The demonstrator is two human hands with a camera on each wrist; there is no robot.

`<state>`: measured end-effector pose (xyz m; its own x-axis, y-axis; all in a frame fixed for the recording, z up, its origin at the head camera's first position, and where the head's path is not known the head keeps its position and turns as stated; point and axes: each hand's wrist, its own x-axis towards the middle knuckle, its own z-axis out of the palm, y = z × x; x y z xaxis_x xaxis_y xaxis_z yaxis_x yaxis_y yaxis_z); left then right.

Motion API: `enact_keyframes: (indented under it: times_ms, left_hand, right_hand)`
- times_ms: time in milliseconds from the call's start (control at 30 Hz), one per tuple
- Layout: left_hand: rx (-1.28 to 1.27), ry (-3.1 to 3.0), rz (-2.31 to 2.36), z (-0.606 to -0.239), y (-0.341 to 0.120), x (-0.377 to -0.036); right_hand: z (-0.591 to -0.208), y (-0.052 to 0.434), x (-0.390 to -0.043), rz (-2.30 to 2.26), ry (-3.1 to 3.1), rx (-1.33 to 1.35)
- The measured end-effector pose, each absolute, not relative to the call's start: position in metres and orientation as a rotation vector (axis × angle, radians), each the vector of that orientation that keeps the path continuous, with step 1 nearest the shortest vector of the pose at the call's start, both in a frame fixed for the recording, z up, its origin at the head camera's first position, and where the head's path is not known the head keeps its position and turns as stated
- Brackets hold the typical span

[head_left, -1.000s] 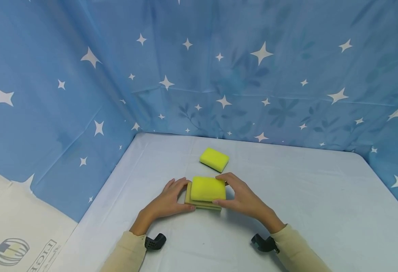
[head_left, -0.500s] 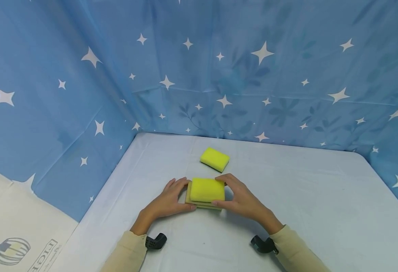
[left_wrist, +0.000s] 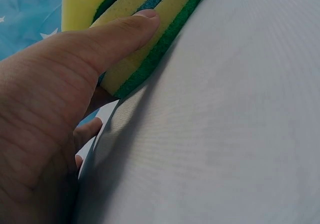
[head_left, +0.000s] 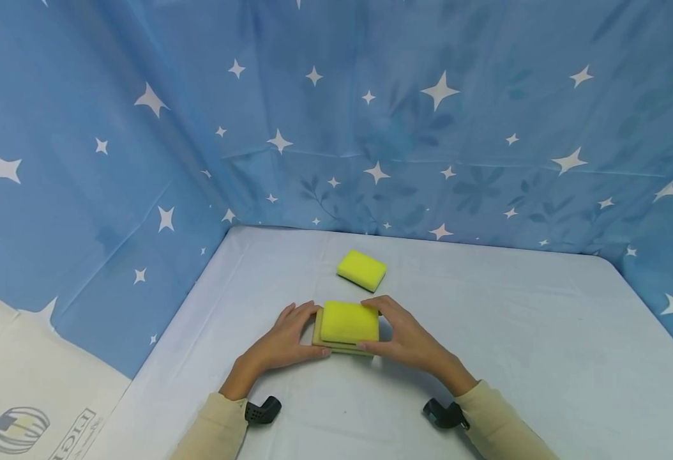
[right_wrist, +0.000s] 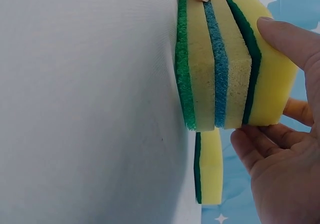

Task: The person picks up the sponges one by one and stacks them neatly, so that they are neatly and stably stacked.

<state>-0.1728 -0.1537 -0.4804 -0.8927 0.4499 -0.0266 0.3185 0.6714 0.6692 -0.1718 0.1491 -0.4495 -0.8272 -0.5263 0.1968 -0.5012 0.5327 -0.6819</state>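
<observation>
Your left hand (head_left: 281, 338) and right hand (head_left: 408, 338) clasp the sponge stack (head_left: 348, 327) from either end, fingers curled against its sides, thumbs at the near edge. Over the last second the top sponge has slid slightly left to sit squarer on those beneath, so the pile looks nearly aligned. It rests flat on the bench (head_left: 543, 332), long axis left to right, with a lone sponge (head_left: 362, 269) lying just beyond.

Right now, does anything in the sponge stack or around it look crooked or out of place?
The stack of sponges between the left hand and the right hand is slightly uneven: the bright yellow top sponge sits smaller and a little off the duller sponges under it. One more sponge lies apart behind. Nothing looks damaged.
</observation>
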Motion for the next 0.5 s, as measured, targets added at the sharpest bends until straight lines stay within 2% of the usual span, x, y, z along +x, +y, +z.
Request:
enact_keyframes:
  times_ms: [500]
  left_hand:
    - [0.653,2.71,1.05,-0.4842,-0.154,-0.1748]
  right_hand:
    - [-0.4503,0.1523,-0.1748,-1.227,2.729,-0.962]
